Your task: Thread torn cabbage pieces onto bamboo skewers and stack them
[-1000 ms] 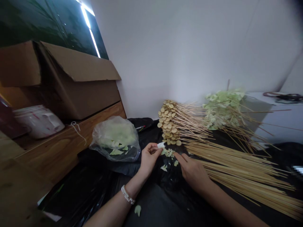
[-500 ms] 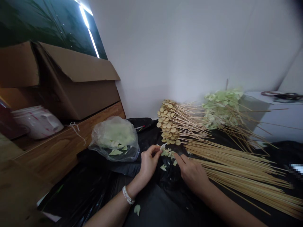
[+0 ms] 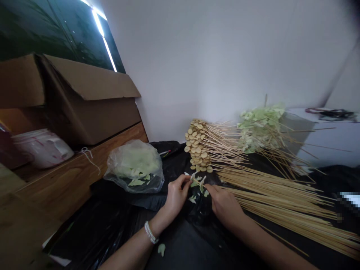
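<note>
My left hand [image 3: 176,193], with a pearl bracelet [image 3: 151,232] at its wrist, pinches a pale cabbage leaf piece [image 3: 193,175]. Opposite it, the closed fingers of my right hand [image 3: 225,202] grip a thin bamboo skewer [image 3: 197,181], mostly hidden by the hand. Another leaf piece [image 3: 202,183] is on the skewer, close to the right fingertips. Loose cabbage scraps [image 3: 192,199] lie on the black plastic sheet [image 3: 182,240] beneath my hands. Just beyond them are stacked skewers with round pale slices [image 3: 198,146].
A clear bag of cabbage [image 3: 135,165] sits to the left, near an open cardboard box [image 3: 104,116] and a white jar [image 3: 42,148]. Bare skewers [image 3: 281,210] spread across the right. Behind them stand skewers loaded with cabbage [image 3: 261,127].
My hands remain close together. The leaf piece by my right fingers now stands more upright, and the skewer between my hands shows more clearly. The whole view has shifted slightly.
</note>
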Tool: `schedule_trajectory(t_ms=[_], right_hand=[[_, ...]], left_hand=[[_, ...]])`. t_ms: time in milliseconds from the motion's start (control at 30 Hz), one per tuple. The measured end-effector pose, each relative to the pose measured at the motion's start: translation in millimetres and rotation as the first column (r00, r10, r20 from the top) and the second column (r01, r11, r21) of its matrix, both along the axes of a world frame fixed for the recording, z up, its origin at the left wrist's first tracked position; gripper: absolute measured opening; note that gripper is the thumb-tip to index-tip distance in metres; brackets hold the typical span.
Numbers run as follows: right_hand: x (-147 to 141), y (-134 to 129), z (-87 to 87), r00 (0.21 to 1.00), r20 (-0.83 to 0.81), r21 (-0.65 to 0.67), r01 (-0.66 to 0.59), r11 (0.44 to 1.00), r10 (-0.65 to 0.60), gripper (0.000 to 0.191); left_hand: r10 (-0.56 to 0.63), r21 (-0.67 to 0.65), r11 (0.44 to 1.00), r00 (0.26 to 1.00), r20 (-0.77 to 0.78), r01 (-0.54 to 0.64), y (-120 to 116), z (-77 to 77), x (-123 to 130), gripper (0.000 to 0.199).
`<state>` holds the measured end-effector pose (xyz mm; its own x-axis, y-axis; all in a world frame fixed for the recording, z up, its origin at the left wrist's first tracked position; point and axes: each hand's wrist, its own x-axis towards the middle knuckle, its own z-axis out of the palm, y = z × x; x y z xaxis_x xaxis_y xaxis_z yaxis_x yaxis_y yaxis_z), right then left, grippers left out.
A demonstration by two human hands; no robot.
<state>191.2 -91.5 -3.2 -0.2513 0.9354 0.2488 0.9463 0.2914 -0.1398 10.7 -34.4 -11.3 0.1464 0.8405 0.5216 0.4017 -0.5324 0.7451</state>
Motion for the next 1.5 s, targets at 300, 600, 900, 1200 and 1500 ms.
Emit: schedule_trajectory(t_ms=[300, 600, 900, 1200, 1500], right_hand=[[2, -3, -5.7, 0.984, 0.177, 0.27, -0.084, 0.959, 0.037, 0.047], [6, 3, 11.8, 0.91, -0.396, 0.003, -0.131, 0.991, 0.121, 0.033], [4, 1, -3.0, 0.989, -0.079, 0.216, -0.109, 0.97, 0.128, 0.049], [9, 5, 1.7, 0.998, 0.052, 0.085, -0.037, 0.996, 0.032, 0.042], [14, 10, -9.5, 0.98, 0.195, 0.091, -0.055, 0.994, 0.036, 0.048]], left_hand=[[0.01, 0.04, 0.999, 1.0, -0.028, -0.009, -1, -1.9, 0, 0.012], [-0.029, 0.107, 0.994, 0.999, -0.033, 0.032, -4, 2.4, 0, 0.015], [-0.044, 0.117, 0.992, 0.999, -0.028, 0.047, -10, 3.4, 5, 0.012], [-0.106, 0.153, 0.979, 0.98, -0.168, 0.132, -3, 2.5, 0, 0.023], [-0.422, -0.367, 0.86, 0.899, -0.119, 0.355, -17, 88.5, -23, 0.028]])
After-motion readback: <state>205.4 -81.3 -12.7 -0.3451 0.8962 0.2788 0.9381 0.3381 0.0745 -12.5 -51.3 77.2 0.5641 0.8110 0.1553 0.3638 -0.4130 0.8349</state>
